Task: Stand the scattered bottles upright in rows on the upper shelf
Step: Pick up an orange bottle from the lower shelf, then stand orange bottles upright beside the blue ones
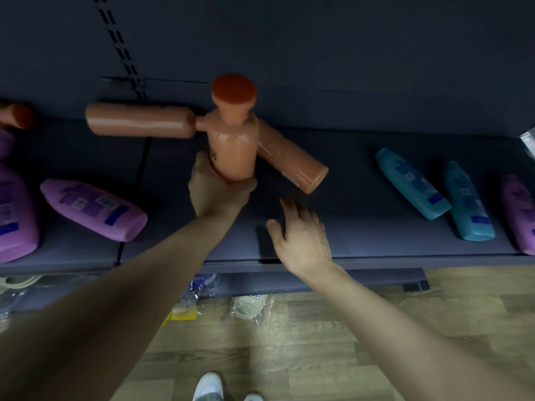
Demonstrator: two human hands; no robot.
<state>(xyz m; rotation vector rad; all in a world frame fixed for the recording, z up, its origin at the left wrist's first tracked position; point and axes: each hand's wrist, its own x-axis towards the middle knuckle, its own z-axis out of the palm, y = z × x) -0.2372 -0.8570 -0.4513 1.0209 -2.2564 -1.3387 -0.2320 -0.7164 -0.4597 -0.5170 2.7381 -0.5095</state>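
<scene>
Looking down on the dark upper shelf (362, 233), carrying bottles mostly lying flat: purple bottles (92, 209) at the left, teal bottles (411, 183) well apart at the right. Noting, nearer the middle, a lying orange bottle (139, 123) running left to right along the back wall, its neck end just beside the upright orange bottle (234, 149), and a slanting orange bottle (292, 163) reaching out from behind that one, base pointing forward and right. Holding the upright orange bottle low on its body with the left grip (215, 192), fingers curling round the base; not showing whether the base is touching the shelf. Hovering the right grip (301, 235) over bare shelf, fingers spread and holding nothing, just in front of the slanting orange bottle. Judging that bottle as lying nearer the right grip, calling for a short reach forward and a turning of its long axis to vertical.
</scene>
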